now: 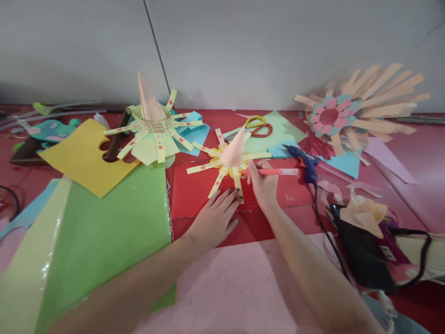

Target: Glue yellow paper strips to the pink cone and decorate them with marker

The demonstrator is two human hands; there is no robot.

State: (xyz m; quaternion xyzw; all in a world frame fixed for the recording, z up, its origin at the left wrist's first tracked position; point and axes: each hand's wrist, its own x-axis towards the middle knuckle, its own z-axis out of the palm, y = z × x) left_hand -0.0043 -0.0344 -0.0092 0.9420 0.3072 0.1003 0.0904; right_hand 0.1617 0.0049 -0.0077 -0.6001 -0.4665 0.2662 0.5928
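A pale pink paper cone [233,150] stands on a yellow paper flower [212,158] whose pale yellow strips spread outward, several bearing red star marks and writing. My left hand [215,219] lies flat with its fingers stretched out, the fingertips touching the lower end of a front strip [237,184]. Close by on the right, my right hand [266,185] is closed around a red-pink pen [283,171]. The pen's tip points left, at the strips beside the cone. Whether the tip touches the paper, I cannot tell. Behind the cone lie scissors [261,130] with yellow and red handles.
A similar cone piece [153,109] stands back left, near a yellow sheet [93,157] and green sheets [118,232]. At right lie a blue glue gun [306,164] with a trailing cord and a peach paper flower [368,102]. A grey wall [243,51] borders the red tabletop.
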